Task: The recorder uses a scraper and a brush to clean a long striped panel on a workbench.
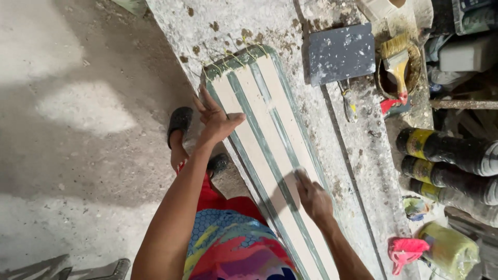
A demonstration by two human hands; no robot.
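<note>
1. Your left hand (215, 118), fingers spread open, presses the striped panel's (270, 140) near edge on the desk (358, 171).
2. Your right hand (313, 197), fingers curled, rubs the panel beneath it.

The striped panel (270, 150) runs off the bottom edge, its end unseen.

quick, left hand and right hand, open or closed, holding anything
Left hand: open, fingers spread, resting on the edge of the long striped panel, holding nothing.
Right hand: on the panel's surface, fingers curled; whether it grips anything cannot be told.
</note>
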